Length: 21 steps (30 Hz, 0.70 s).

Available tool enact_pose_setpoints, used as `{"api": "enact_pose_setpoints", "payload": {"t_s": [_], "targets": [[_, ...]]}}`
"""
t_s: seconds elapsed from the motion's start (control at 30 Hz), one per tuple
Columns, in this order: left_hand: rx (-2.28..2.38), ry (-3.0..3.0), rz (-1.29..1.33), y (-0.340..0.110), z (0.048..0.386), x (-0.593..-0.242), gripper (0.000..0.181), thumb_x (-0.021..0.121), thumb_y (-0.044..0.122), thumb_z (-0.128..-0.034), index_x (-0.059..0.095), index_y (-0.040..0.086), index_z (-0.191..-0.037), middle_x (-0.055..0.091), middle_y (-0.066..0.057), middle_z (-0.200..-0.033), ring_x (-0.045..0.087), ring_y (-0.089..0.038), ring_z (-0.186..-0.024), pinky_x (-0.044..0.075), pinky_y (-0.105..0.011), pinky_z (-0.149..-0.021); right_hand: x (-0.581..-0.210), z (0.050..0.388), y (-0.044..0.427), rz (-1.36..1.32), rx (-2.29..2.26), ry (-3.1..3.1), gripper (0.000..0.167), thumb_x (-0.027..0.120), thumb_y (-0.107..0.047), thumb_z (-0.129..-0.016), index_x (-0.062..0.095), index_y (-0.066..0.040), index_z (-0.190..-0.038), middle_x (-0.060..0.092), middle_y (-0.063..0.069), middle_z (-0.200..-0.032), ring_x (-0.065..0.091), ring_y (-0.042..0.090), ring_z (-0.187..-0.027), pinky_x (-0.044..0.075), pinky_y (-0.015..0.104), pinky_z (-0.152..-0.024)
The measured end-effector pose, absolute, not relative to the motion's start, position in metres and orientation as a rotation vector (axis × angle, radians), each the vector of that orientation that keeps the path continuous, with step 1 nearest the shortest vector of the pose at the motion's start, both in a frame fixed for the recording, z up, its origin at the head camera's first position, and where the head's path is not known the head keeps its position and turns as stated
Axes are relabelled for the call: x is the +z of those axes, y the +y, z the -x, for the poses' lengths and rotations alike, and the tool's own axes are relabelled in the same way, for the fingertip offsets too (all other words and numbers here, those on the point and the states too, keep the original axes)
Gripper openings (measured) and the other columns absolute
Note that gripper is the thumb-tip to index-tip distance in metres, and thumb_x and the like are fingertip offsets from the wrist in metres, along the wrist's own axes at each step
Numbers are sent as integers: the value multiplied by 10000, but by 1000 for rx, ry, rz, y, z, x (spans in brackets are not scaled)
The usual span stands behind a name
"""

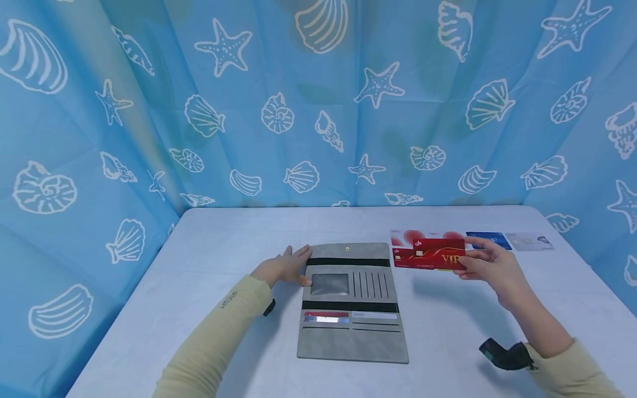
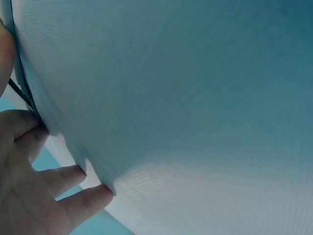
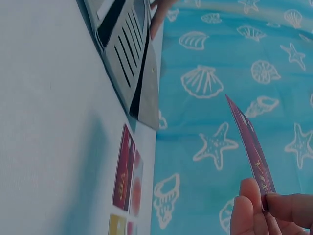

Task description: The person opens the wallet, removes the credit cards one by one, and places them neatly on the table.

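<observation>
A grey wallet [image 1: 353,347] lies unfolded on the table, with a clear window, slanted slots and two black bands. Cards [image 1: 325,315] with red and shiny edges sit in its lower left slots, and a pale card [image 1: 374,315] in the lower right. My left hand [image 1: 282,269] rests at the wallet's left edge, thumb on the edge and fingers spread. To the right, my right hand [image 1: 497,272] pinches a red VIP card [image 1: 438,254] by its right end, above the table. The right wrist view shows this red card [image 3: 250,142] between thumb and fingers.
Behind the held card lie another red card [image 1: 402,258] and white cards with red circles [image 1: 409,236]. A blue card [image 1: 490,239] and a silver card [image 1: 531,241] lie farther right. A gold card [image 3: 116,224] shows in the right wrist view. A blue curtain [image 1: 323,149] hangs behind the table.
</observation>
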State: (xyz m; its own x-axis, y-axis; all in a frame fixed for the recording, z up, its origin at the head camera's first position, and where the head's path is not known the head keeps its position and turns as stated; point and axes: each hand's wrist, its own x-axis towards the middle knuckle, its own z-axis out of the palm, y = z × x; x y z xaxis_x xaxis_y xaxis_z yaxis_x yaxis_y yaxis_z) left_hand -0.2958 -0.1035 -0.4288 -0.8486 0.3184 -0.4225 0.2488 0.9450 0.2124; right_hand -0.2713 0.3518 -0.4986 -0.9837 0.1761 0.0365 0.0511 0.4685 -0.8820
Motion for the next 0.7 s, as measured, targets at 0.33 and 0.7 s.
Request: {"api": "enact_pose_setpoints", "payload": {"t_s": [0.33, 0.7], "targets": [[219, 2634, -408, -104, 295, -428, 874, 649, 416, -818, 139, 163, -1481, 86, 13, -1548, 13, -344, -1403, 118, -524, -1111, -448, 246, 349, 264, 1643, -2593, 712, 622, -423, -836, 303, -187, -1428, 474, 134, -1240, 639, 81, -833, 550, 289, -695], [218, 2639, -401, -104, 295, -428, 874, 648, 419, -816, 135, 182, -1482, 85, 24, -1548, 12, -336, -1405, 117, -522, -1112, -408, 232, 352, 365, 1556, -2603, 651, 544, -333, -909, 262, -82, -1440, 471, 206, -1175, 626, 30, -673, 546, 254, -634]]}}
